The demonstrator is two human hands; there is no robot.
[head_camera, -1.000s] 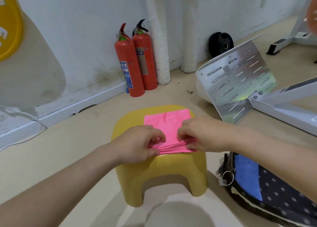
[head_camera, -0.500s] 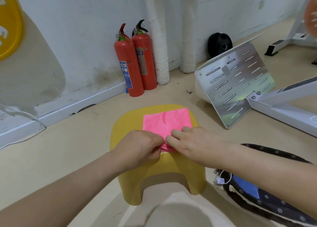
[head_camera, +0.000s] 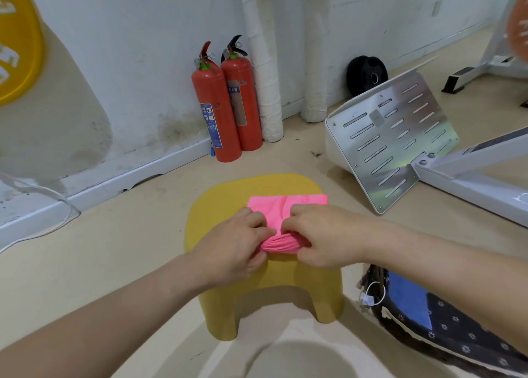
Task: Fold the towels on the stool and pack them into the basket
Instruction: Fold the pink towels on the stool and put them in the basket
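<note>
A pink towel (head_camera: 281,206) lies folded on the yellow stool (head_camera: 257,186) in the middle of the floor. My left hand (head_camera: 233,242) pinches the towel's near edge from the left. From the right, my right hand (head_camera: 325,234) grips the same edge, and the cloth bunches up between the two hands. The near part of the towel is hidden under my fingers. The dark patterned basket (head_camera: 457,337) stands on the floor at the lower right, with a blue towel (head_camera: 408,300) inside it; my right forearm covers part of it.
Two red fire extinguishers (head_camera: 225,103) stand against the white wall behind the stool. A slotted metal plate (head_camera: 394,137) on a white machine frame leans at the right. A black weight plate (head_camera: 367,76) rests by the wall. A white cable (head_camera: 57,203) trails at the left.
Both hands have drawn together on the towel's near edge and gathered it into a bunch. The view has shifted, showing the basket and its blue towel again.
</note>
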